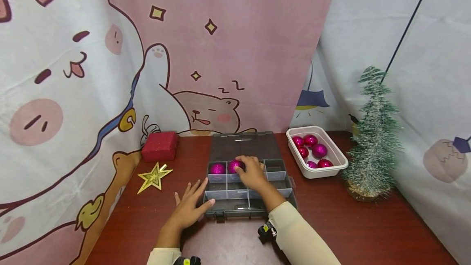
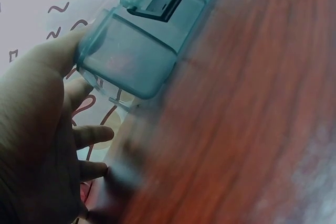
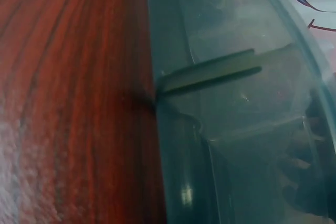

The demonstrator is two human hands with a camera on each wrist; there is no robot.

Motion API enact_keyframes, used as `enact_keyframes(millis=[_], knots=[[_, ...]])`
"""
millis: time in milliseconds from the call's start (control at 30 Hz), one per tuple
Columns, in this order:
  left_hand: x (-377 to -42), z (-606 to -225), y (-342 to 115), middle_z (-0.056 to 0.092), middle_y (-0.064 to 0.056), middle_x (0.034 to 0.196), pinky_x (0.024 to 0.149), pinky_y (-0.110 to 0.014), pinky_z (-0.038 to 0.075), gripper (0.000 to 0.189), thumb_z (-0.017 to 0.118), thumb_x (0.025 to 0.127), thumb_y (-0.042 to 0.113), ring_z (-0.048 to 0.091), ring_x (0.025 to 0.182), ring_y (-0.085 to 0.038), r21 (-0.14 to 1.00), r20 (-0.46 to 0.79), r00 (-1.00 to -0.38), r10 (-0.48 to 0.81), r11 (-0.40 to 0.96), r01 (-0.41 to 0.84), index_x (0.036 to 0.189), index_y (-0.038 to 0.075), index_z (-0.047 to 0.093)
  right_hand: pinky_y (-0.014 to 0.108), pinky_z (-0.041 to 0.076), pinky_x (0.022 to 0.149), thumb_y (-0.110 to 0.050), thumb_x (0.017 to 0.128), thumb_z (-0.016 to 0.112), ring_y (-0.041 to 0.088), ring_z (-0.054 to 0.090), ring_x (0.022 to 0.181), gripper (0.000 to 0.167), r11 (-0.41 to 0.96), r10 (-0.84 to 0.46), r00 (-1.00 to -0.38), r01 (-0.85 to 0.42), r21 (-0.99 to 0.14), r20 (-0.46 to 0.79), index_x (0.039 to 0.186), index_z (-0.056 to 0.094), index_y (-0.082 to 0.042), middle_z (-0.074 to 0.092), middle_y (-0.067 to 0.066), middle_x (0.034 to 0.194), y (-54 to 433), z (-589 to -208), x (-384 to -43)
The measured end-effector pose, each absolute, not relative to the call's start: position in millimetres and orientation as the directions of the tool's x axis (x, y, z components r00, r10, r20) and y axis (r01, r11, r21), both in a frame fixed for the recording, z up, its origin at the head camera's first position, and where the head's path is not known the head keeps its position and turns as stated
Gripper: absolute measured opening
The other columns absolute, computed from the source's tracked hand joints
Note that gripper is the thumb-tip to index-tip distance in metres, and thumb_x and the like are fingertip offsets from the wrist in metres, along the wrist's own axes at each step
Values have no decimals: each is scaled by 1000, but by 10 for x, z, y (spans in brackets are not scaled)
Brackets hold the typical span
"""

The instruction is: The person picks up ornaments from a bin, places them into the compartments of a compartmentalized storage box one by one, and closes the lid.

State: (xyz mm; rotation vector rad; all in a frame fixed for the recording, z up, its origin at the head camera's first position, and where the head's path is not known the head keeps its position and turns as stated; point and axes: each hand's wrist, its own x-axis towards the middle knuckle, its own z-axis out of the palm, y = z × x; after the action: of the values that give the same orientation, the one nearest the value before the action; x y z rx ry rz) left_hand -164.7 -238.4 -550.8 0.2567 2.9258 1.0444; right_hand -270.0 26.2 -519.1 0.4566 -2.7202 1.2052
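Observation:
A grey see-through compartment box (image 1: 238,205) lies with its lid (image 1: 243,147) laid back behind it. In its back row, a magenta glitter bauble (image 1: 217,169) sits in the leftmost compartment. My right hand (image 1: 253,171) pinches another magenta glitter bauble (image 1: 234,166) at the compartment beside it; whether that bauble touches the bottom I cannot tell. With fingers spread, my left hand (image 1: 191,205) rests against the box's front left corner. The left wrist view shows that hand (image 2: 42,108) at the box's side (image 2: 126,56), near a latch. In the right wrist view, only the box's front wall (image 3: 226,108) shows clearly.
To the right stands a white tub (image 1: 317,174) with several shiny magenta and red baubles. A small frosted tree (image 1: 373,146) is beyond it. At left lie a gold star (image 1: 154,177) and a red box (image 1: 160,146). A printed curtain (image 1: 257,52) hangs behind the table.

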Motion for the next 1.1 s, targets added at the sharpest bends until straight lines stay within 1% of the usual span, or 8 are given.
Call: enact_keyframes(millis=[167,300,433,667,867,1100], knots=[[-1650,-5521,-2385,37,-20,177,116,-93,-12,84,65,101,63,16,166,-60,627,32,-986,161,765,145,173,32,34,63,32,110,-21,105,73,40,52,142,37,644,-216,-950,-311,-699,224,139,70,-8,75,13,137,247,-5184,-2692],[-1648,-5520,-2382,37,-20,177,117,-93,-12,84,65,101,63,15,166,-60,628,30,-987,159,765,142,173,32,34,63,32,111,-20,104,74,40,52,141,35,648,-211,-952,-307,-697,223,136,71,-8,75,12,135,240,-5178,-2688],[-1643,-5515,-2377,37,-20,177,117,-93,-12,84,65,101,64,15,166,-60,633,28,-987,157,762,139,173,32,34,61,34,109,-21,102,75,39,51,141,33,682,-221,-950,-314,-660,223,133,70,-10,75,11,136,230,-5175,-2689],[-1645,-5518,-2377,39,-19,176,117,-92,-12,84,66,101,64,15,166,-60,634,28,-988,152,761,135,173,34,34,61,34,106,-22,102,75,39,50,141,32,723,-248,-944,-329,-608,216,132,70,-12,74,10,135,223,-5181,-2686],[-1641,-5522,-2375,40,-18,176,117,-92,-13,84,66,101,64,15,166,-60,634,23,-988,154,761,133,173,35,34,61,35,103,-25,103,72,41,49,141,34,743,-263,-941,-339,-577,215,132,74,-7,70,12,133,229,-5189,-2679],[-1633,-5515,-2365,41,-19,175,117,-92,-13,84,66,101,64,15,166,-59,632,22,-988,150,764,130,173,33,34,60,36,102,-27,102,72,39,49,137,35,747,-263,-937,-349,-566,232,130,76,-5,68,11,129,220,-5196,-2670]])
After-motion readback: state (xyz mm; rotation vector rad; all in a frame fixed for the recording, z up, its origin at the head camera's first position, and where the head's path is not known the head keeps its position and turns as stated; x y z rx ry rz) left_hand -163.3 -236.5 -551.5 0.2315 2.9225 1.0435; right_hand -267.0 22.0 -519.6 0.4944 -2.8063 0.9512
